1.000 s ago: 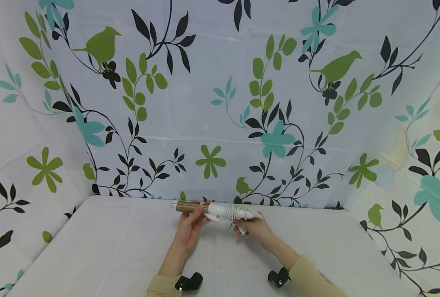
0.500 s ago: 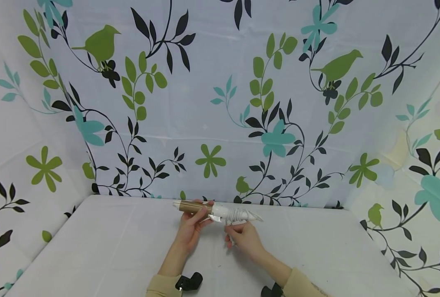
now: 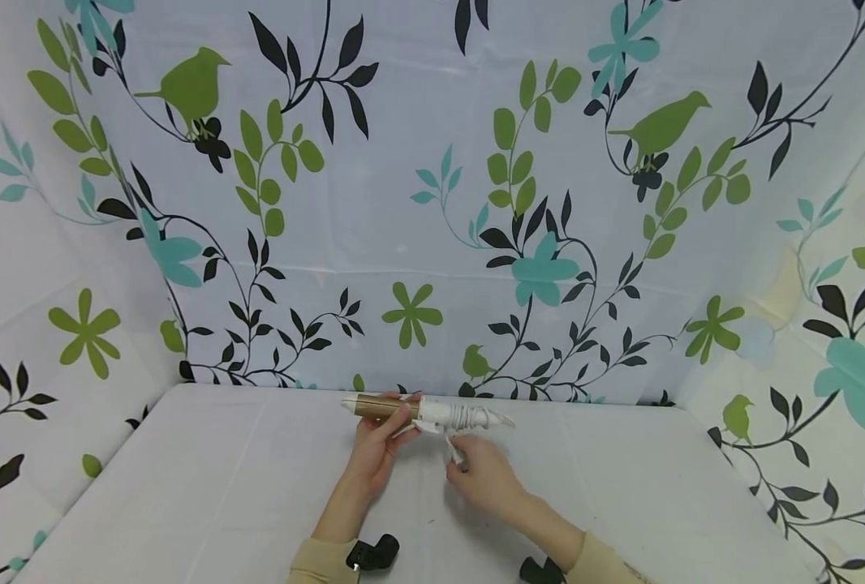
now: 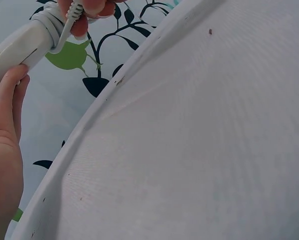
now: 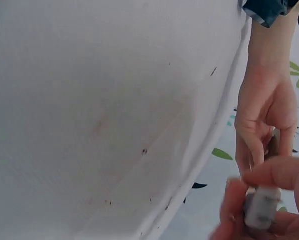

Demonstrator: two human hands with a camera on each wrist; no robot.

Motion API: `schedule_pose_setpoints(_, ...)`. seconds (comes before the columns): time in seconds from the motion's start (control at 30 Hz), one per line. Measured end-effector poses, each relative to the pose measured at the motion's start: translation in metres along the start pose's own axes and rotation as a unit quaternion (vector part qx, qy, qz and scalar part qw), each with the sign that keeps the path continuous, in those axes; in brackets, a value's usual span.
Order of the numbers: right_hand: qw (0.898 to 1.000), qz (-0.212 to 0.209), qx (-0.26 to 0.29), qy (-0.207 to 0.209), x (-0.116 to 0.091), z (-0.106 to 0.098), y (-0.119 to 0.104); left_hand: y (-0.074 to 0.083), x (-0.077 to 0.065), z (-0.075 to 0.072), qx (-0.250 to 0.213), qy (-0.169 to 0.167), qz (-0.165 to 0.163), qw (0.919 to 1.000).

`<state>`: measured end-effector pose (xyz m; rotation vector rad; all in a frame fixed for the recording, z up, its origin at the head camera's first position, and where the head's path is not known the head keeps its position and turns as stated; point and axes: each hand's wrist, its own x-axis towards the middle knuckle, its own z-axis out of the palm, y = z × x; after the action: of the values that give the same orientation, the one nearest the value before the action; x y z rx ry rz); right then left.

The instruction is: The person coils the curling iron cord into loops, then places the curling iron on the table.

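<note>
A curling iron (image 3: 432,410) with a gold-brown barrel and a white handle lies level above the far part of the table. My left hand (image 3: 374,453) grips it around the barrel, the thumb toward me. White cord (image 3: 469,417) is wound in several turns around the handle. Below these turns, my right hand (image 3: 487,477) pinches the cord's plug end (image 5: 262,212), which looks pale and blurred in the right wrist view. A ribbed cord sleeve (image 4: 75,10) shows by the right fingertips in the left wrist view. Fingers hide part of the plug and barrel.
A white-covered table (image 3: 257,487) spreads below both hands. Behind it hangs a patterned cloth (image 3: 403,203) with birds and leaves, and similar cloth stands at both sides. Small dark specks dot the table cover.
My right hand has moved left from under the handle's far end to below its middle, bringing the plug end along. The left hand and curling iron have barely moved.
</note>
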<state>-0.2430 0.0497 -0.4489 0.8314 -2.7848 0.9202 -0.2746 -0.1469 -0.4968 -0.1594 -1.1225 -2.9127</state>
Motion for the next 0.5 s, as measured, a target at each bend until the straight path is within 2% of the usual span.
schedule_pose_setpoints(0.1, 0.996, -0.029, -0.054, 0.063, -0.002, -0.004, -0.004, 0.003, 0.000, 0.001, -0.006, 0.009, -0.003, 0.9999)
schedule_pose_setpoints(0.27, 0.980, -0.090, -0.111, 0.141, 0.001, -0.010, -0.001, 0.006, 0.000, 0.001, -0.006, 0.012, -0.002, 0.9999)
schedule_pose_setpoints(0.37, 0.968, -0.138, -0.128, 0.166, 0.004, -0.015, 0.005, 0.005, 0.000, 0.000, -0.014, 0.012, -0.003, 0.9998)
schedule_pose_setpoints(0.5, 0.945, -0.206, -0.183, 0.176, 0.009, -0.022, 0.011, 0.005, 0.000, -0.001, -0.022, 0.015, -0.009, 0.9996)
